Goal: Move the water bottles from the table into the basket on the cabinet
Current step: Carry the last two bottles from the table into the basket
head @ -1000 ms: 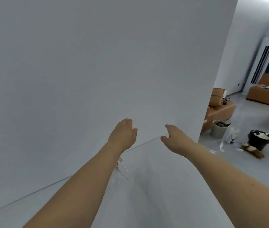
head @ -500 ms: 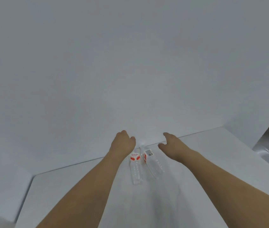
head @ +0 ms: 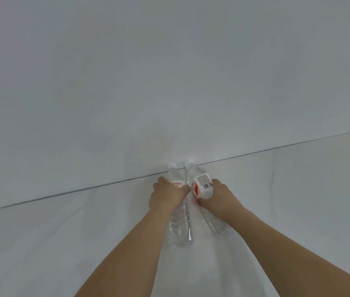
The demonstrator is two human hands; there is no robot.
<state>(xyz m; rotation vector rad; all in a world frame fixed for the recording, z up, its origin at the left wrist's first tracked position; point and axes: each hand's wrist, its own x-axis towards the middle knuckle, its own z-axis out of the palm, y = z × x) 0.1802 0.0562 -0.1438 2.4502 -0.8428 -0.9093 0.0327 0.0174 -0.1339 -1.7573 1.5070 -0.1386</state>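
A pale wall (head: 169, 71) fills the upper half of the frame, and a white bench (head: 62, 243) spreads across the lower half, its far edge running from the left middle up toward the right. Two forearms are reached in from the bottom of the frame toward the centre.

Two clear water bottles are seen lying on the bench at the centre, side by side, caps pointed at the wall. The left bottle (head: 179, 230) is covered at its label by the left hand (head: 165, 198), whose fingers are curled over the top. The right bottle (head: 204, 185) is held around its white and red label by the right hand (head: 219, 199); its grip is wrapped on the body, thumb underneath. The right bottle's neck end appears slightly raised off the bench, though this cannot be told for certain from this angle.

Neither basket nor cabinet is shown in this view. The task is judged to be at its start: both bottles have been grasped but not yet carried off, so lifting, carrying and placing into the basket are all left.
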